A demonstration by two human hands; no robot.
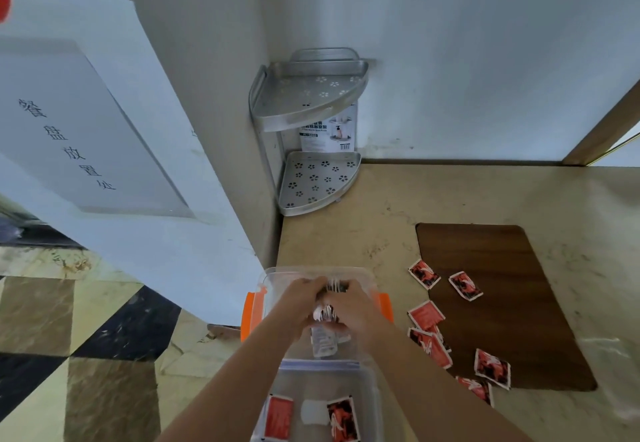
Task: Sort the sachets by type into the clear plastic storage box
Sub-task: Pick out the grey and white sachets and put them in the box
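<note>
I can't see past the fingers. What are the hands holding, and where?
Both hands, left and right, clasp a bunch of dark sachets by their sides, over the clear box.

A pale corner where white walls meet a beige stone bench.

A two-tier metal corner rack (313, 136) with flower-shaped perforations stands in the angle of the white walls (485, 60), a printed product card propped behind its upper shelf. A dark wood-grain mat (502, 303) lies on the marbled bench (346, 233). At left, a white panel (79, 130) carries a column of black Chinese characters above a floor (69, 355) of beige, brown and black stone tiles. Soft, even light fills the space; a wooden frame (602, 130) edges the far right.
</note>
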